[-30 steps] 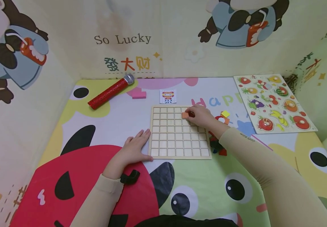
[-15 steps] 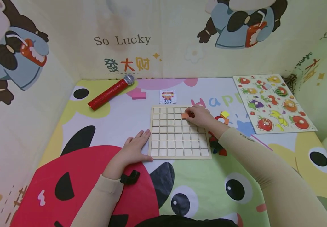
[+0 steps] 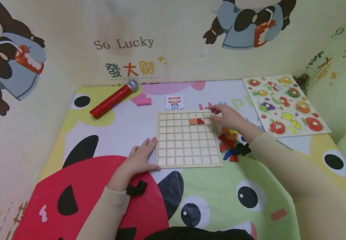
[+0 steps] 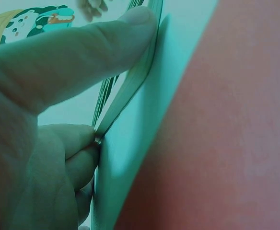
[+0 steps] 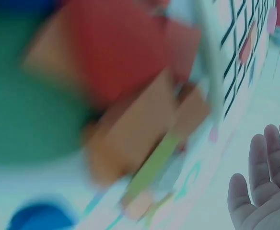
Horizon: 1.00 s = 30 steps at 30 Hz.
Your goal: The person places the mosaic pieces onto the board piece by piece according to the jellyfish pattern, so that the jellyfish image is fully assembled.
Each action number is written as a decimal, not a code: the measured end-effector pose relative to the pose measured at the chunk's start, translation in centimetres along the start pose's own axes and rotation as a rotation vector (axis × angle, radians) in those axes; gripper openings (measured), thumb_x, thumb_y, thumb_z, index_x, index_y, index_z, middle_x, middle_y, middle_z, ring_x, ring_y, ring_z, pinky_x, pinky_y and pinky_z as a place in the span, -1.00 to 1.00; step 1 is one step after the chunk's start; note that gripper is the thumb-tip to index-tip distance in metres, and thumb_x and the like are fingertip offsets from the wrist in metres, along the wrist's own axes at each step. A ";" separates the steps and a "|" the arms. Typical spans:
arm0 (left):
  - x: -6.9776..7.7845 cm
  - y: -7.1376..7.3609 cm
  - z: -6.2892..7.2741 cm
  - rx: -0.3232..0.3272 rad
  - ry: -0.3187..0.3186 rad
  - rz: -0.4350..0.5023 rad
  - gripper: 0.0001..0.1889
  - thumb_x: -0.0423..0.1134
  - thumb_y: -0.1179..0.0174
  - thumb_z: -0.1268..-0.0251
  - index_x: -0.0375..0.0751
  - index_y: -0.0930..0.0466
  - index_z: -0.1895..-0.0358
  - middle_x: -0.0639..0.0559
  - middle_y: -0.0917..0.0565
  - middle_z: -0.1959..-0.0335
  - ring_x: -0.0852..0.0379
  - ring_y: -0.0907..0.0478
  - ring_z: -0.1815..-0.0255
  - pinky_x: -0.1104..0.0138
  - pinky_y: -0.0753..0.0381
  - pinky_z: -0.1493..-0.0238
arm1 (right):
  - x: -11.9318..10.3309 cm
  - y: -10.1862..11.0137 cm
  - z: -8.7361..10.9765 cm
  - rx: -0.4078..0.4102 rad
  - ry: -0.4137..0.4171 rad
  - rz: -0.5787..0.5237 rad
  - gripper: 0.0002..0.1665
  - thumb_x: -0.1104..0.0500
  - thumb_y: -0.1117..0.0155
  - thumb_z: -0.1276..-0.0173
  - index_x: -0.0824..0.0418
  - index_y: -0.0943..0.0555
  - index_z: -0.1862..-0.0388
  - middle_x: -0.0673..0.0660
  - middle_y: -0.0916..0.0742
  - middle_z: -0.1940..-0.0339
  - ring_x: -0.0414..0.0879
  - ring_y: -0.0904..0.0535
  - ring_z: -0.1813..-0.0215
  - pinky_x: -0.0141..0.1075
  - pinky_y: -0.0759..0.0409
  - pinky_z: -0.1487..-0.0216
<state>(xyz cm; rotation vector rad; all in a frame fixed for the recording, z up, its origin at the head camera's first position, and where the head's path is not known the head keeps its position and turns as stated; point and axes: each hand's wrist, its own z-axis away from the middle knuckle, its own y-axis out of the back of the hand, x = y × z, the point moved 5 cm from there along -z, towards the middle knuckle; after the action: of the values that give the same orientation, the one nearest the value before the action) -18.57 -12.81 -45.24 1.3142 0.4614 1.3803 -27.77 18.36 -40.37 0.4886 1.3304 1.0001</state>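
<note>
And there's the release! The right hand [image 3: 227,116] has let go of the red piece [image 3: 200,122] and slid away to the grid's two o'clock. That piece now sits in the second row of the grid [image 3: 179,144], toward one o'clock, right beside the orange tile [image 3: 193,121]. I'd call it one more piece placed, with plenty of cells bare. The right fingers [image 5: 260,163] are loosely spread, pinching nothing, thumb apart, palm angled down; whether the tips touch the rim, I can't tell. Loose pieces [image 3: 230,143] lie just off the grid at three o'clock. Over at half past eight, the left hand [image 3: 141,158] stays put, straight fingers against the edge, thumb at the near corner.
</note>
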 end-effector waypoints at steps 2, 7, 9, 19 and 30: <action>-0.2 0.0 0.2 0.004 0.016 0.009 0.17 0.07 -0.45 0.34 0.03 0.10 -0.44 0.09 0.00 -0.47 0.00 0.16 -0.48 -0.11 0.05 -0.32 | 0.8 0.7 0.3 0.015 -0.002 0.010 -0.47 0.14 -0.11 -0.31 0.25 -0.35 -0.24 0.26 -0.51 -0.12 0.14 -0.37 -0.16 0.05 -0.34 -0.18; -0.4 0.1 0.3 0.011 0.012 0.013 0.16 0.07 -0.44 0.32 0.03 0.10 -0.44 0.08 0.00 -0.47 -0.01 0.16 -0.48 -0.12 0.06 -0.32 | 3.2 1.3 1.8 0.002 -0.067 -0.004 -0.46 0.11 -0.08 -0.33 0.25 -0.34 -0.25 0.30 -0.46 -0.17 0.18 -0.34 -0.18 0.09 -0.33 -0.17; -0.4 0.1 0.3 0.010 0.007 0.013 0.15 0.07 -0.44 0.31 0.02 0.10 -0.44 0.09 -0.01 -0.47 -0.01 0.16 -0.48 -0.11 0.06 -0.32 | 4.0 1.0 2.4 -0.017 -0.071 0.008 -0.46 0.10 -0.08 -0.33 0.27 -0.34 -0.25 0.32 -0.46 -0.17 0.20 -0.32 -0.19 0.10 -0.31 -0.19; -0.3 -0.2 0.4 0.008 0.001 0.007 0.15 0.07 -0.44 0.31 0.01 0.08 -0.44 0.08 -0.02 -0.46 -0.01 0.15 -0.48 -0.12 0.04 -0.31 | 4.8 -0.9 4.1 -0.026 0.081 0.154 -0.50 0.09 -0.20 -0.24 0.29 -0.46 -0.12 0.25 -0.58 0.04 0.07 -0.40 0.12 -0.01 -0.42 0.00; -0.1 0.0 0.3 0.017 -0.009 0.010 0.14 0.07 -0.43 0.30 -0.01 0.08 -0.44 0.08 -0.02 -0.46 -0.02 0.15 -0.47 -0.13 0.05 -0.31 | 5.1 -0.9 4.6 -0.034 0.074 0.223 -0.53 0.06 -0.20 -0.22 0.23 -0.51 -0.08 0.29 -0.45 -0.15 0.21 -0.25 -0.20 0.13 -0.29 -0.19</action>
<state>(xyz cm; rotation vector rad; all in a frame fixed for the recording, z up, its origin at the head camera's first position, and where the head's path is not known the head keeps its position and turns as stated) -18.33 -13.03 -45.21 1.3375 0.4617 1.3807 -23.50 23.13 -42.95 0.5882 1.3430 1.2326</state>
